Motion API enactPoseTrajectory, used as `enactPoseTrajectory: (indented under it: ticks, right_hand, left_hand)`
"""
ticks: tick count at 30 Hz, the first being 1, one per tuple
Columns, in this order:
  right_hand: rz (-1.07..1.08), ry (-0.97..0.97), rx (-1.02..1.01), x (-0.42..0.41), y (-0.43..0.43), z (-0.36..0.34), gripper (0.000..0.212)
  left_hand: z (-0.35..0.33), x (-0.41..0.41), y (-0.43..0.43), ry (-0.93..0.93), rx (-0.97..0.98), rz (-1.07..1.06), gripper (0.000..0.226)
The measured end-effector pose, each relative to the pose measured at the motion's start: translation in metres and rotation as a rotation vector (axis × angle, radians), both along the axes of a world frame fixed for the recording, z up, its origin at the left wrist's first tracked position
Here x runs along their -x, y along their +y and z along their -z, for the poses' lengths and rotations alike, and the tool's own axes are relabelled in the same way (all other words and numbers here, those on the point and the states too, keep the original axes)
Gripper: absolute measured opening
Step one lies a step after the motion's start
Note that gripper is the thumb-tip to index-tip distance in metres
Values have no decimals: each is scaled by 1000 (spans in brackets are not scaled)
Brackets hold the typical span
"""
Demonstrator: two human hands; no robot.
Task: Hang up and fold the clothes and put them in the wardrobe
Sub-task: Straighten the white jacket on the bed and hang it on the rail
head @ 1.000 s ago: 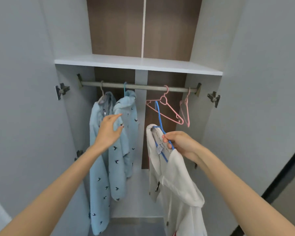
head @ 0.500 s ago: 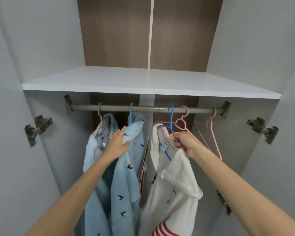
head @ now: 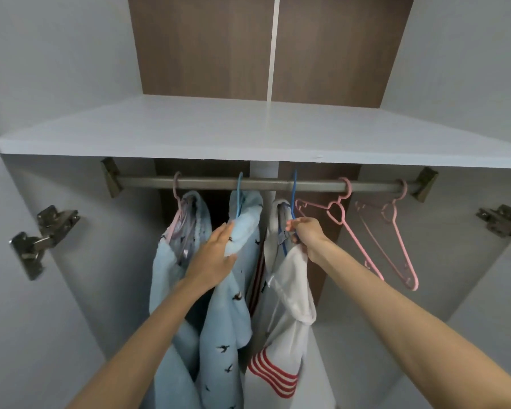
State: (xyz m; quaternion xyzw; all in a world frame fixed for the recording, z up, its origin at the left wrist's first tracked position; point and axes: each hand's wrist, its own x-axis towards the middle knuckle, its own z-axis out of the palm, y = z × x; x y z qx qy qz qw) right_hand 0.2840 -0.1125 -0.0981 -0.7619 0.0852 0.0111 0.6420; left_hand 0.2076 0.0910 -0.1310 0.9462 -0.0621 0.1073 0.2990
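Note:
Inside the open wardrobe a metal rail [head: 207,183] runs under a white shelf [head: 248,134]. A white garment with red stripes [head: 286,305] hangs on a blue hanger [head: 293,193] whose hook is over the rail. My right hand [head: 306,234] pinches that hanger's neck at the collar. Left of it hang two light blue garments with small bird prints [head: 233,305], one on a blue hanger, one on a pink hanger. My left hand [head: 216,255] presses flat against the nearer blue garment, fingers straight.
Two bare pink hangers [head: 363,240] hang on the rail to the right of my right hand. Door hinges stick out at the left [head: 45,231] and right [head: 502,222] sides. The wardrobe's brown back panel shows behind the shelf.
I have moved closer to the wardrobe. My right hand raised the white garment's blue hanger and its hook now sits over the rail. My left hand moved onto the nearer blue garment.

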Motion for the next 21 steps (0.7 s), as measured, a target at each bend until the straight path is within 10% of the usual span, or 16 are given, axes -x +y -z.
enactPoseTrajectory:
  ticks: [21]
  right_hand:
    - [-77,-283,201,56,-33,-20,27]
  left_hand:
    - [-27,25,-18,-236,36,-23,55]
